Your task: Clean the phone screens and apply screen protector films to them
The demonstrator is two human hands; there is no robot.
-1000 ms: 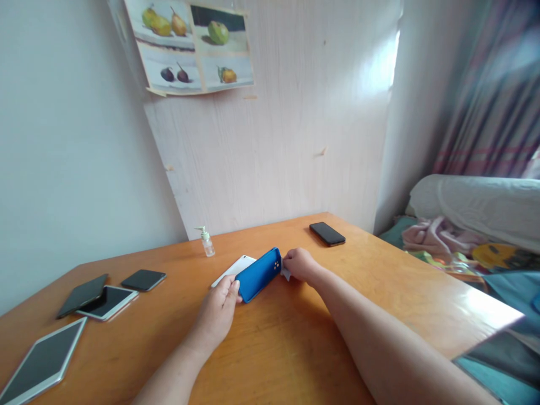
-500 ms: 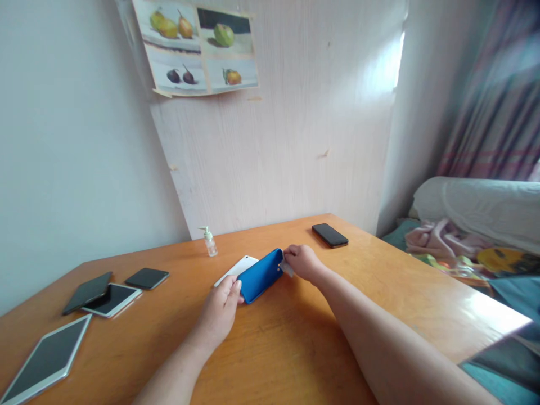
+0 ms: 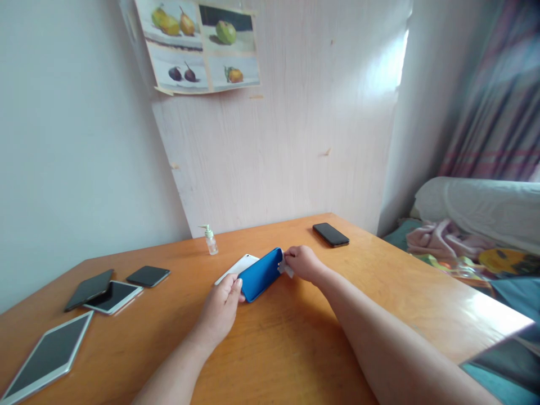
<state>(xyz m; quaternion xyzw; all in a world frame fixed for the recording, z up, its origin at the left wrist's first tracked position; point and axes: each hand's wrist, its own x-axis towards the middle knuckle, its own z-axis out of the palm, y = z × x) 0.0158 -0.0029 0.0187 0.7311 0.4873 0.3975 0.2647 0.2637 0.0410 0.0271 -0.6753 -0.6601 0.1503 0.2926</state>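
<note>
My left hand (image 3: 225, 298) grips the lower left end of a blue phone case (image 3: 261, 277), thumb on its inner face. The case is tilted up on its long edge above the wooden table. At its far right end, my right hand (image 3: 302, 263) pinches a white tissue or wipe (image 3: 286, 268) against the case's short edge. Partly hidden behind the case lies a white device (image 3: 237, 268), a phone or small tablet, with a camera spot near its top corner. Most of the tissue is covered by my right fingers.
On the wooden table (image 3: 270, 354), a clear pump bottle (image 3: 211, 241) stands near the wall and a black phone (image 3: 331, 234) lies at the back right. To the left are a white tablet (image 3: 50, 351), a white-framed device (image 3: 115, 297), a dark one (image 3: 89, 289) leaning on it and a black one (image 3: 148, 276).
Both hands stay nearly in place, with the case still held at the same tilt. The tissue by my right fingers has shifted slightly. The whole view has moved a little.
</note>
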